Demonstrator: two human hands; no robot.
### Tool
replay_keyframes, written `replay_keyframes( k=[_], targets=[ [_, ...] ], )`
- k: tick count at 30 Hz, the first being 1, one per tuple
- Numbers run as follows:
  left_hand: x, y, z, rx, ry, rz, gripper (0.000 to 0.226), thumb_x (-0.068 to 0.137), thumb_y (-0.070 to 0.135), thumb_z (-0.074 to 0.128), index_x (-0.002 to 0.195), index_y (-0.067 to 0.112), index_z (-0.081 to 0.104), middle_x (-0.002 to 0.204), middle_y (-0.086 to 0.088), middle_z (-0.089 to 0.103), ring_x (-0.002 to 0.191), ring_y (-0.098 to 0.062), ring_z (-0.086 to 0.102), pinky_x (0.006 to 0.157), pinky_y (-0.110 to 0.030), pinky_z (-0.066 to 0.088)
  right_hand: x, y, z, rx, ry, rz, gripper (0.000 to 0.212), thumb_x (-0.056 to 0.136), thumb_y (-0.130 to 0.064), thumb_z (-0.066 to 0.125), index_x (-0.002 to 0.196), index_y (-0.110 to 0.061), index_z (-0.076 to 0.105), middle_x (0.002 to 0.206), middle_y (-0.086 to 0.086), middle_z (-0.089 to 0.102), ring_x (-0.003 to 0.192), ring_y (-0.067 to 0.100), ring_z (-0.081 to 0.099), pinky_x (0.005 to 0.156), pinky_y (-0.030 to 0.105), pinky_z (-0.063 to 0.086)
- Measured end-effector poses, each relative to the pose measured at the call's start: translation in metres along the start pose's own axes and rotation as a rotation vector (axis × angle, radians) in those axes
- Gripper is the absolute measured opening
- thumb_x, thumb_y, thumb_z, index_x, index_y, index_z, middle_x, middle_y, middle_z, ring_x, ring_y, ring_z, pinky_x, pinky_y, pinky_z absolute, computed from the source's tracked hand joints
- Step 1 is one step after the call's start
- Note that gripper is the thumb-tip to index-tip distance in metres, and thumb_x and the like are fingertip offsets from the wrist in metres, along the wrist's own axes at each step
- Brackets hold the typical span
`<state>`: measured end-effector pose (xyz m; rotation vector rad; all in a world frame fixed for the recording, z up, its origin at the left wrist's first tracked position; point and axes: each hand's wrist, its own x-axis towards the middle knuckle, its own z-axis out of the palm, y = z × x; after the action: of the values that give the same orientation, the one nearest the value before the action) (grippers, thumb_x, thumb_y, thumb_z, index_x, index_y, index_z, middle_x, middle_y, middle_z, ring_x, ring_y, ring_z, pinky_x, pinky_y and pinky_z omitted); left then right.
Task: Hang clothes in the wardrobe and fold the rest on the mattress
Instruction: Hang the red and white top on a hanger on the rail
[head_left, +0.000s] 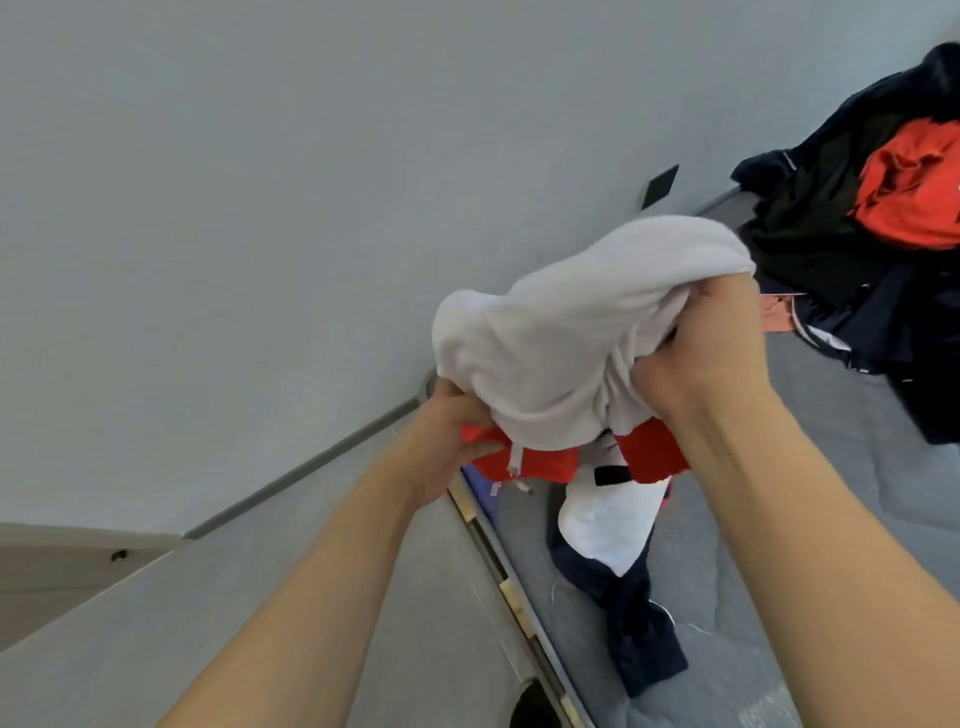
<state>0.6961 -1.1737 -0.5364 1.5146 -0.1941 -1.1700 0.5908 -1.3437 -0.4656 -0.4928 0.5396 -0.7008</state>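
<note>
Head cam is tilted pretty hard, so both bare arms reach up into frame. Left hand (447, 441) and right hand (711, 348) each have their fingers curled tight into a bunched white, red and navy hooded jacket (566, 358), held up over the grey quilted mattress (831, 509), its navy end trailing down toward it. Off to the right, a heap of dark and orange clothes (872, 208) sits on that mattress, against the pale grey wall (260, 182).

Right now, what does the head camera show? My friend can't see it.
Both hands hold up a bunched white, red and navy hoodie: the left hand grips its red part, the right hand its white hood. Behind, dark and orange clothes are piled on the grey mattress.
</note>
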Motion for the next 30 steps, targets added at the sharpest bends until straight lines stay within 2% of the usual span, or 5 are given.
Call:
replay_keyframes(
  k=[3, 7, 17, 25, 30],
  targets=[
    [0.002, 0.021, 0.024, 0.483, 0.006, -0.047, 0.100, 0.066, 0.023, 0.076, 0.150, 0.022, 0.024, 0.146, -0.003, 0.040, 0.128, -0.020, 0.045, 0.109, -0.038, 0.042, -0.006, -0.037, 0.028, 0.134, -0.097, 0.005, 0.043, 0.091, -0.014, 0.034, 0.065, -0.014, 0.068, 0.070, 0.002, 0.067, 0.068, 0.018, 0.067, 0.064, 0.024, 0.053],
    [-0.008, 0.053, 0.056, 0.572, 0.028, -0.114, 0.029, 0.095, -0.004, 0.056, 0.079, 0.020, 0.051, 0.078, 0.002, 0.051, 0.068, -0.009, 0.044, 0.054, -0.010, 0.044, -0.023, -0.065, 0.061, 0.124, -0.112, -0.051, 0.055, 0.092, -0.015, 0.030, 0.048, -0.018, 0.062, 0.058, -0.003, 0.060, 0.057, 0.014, 0.061, 0.057, 0.020, 0.048],
    [-0.078, 0.198, 0.069, -0.530, 0.261, 0.297, 0.024, 0.105, 0.023, 0.045, 0.087, 0.017, 0.060, 0.056, 0.003, 0.066, 0.047, -0.012, 0.064, 0.045, -0.020, 0.050, -0.061, -0.132, 0.120, 0.284, -0.156, -0.198, 0.039, 0.091, -0.017, 0.038, 0.059, -0.013, 0.060, 0.062, 0.004, 0.060, 0.060, 0.019, 0.061, 0.061, 0.026, 0.049],
    [-0.198, 0.243, 0.067, -0.407, 0.274, 0.537, 0.015, 0.101, 0.017, 0.051, 0.092, 0.018, 0.064, 0.070, 0.005, 0.069, 0.059, -0.012, 0.065, 0.053, -0.023, 0.050, -0.095, -0.093, 0.133, 0.102, 0.059, -0.039, 0.036, 0.096, -0.049, 0.045, 0.102, -0.018, 0.064, 0.097, 0.004, 0.068, 0.091, 0.024, 0.065, 0.077, 0.035, 0.051],
    [-0.287, 0.238, 0.038, -0.154, 0.460, 0.572, 0.019, 0.098, 0.014, 0.054, 0.087, 0.018, 0.070, 0.070, 0.006, 0.069, 0.060, -0.010, 0.063, 0.055, -0.021, 0.049, -0.139, -0.056, 0.172, 0.038, -0.016, 0.153, 0.038, 0.094, -0.052, 0.048, 0.079, -0.021, 0.064, 0.073, 0.000, 0.067, 0.065, 0.017, 0.064, 0.060, 0.029, 0.050]
  ],
)
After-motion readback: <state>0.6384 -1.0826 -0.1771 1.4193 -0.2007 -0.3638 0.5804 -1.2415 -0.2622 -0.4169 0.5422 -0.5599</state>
